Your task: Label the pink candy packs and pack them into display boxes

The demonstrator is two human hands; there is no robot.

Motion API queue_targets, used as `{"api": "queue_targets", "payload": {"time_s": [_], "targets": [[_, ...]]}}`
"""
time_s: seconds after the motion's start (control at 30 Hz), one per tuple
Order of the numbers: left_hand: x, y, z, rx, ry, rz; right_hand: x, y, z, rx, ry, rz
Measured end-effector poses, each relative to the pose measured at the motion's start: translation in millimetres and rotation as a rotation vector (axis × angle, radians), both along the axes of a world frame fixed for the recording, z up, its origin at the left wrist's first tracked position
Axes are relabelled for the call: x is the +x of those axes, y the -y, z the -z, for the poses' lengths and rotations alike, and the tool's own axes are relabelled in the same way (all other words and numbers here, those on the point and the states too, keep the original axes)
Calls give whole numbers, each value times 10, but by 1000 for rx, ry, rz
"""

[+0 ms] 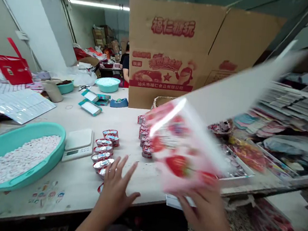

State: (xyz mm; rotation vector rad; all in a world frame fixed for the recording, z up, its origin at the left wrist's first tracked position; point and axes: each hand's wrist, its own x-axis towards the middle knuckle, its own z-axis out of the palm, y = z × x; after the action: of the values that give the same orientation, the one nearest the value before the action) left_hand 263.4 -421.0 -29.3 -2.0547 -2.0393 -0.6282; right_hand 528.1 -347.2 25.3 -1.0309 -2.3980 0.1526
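1 left hand (117, 185) open, fingers spread at the foil-topped cups (102, 156), contact unclear. 1 right hand (208, 209) gripping the lower edge of a blurred strawberry-print packet (180, 155), raised over the table (82, 189). Beyond: white scale (79, 140), turquoise basin (52, 163) of white pieces (25, 159), 1 tall carton (178, 42).

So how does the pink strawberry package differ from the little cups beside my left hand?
The package is much larger than any of the cups. The package is tilted in your right hand, while the cups sit bunched on the table. The package is pink with strawberry pictures; the cups are red with silvery tops. Both show red and catch the light.
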Motion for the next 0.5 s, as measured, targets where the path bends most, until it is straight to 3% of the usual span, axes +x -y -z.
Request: {"api": "queue_targets", "payload": {"time_s": [0.07,0.2,0.3,0.5], "targets": [[-253,-129,36,-127,62,-83,-263,36,-47,-12,84,-103],[-502,-301,89,-305,143,-44,-678,109,113,-139,335,-213],[-622,-217,96,-357,98,4,-691,116,325,-175,387,-130],[-1001,86,135,-362,0,-67,-576,145,741,-95,340,-75]]}}
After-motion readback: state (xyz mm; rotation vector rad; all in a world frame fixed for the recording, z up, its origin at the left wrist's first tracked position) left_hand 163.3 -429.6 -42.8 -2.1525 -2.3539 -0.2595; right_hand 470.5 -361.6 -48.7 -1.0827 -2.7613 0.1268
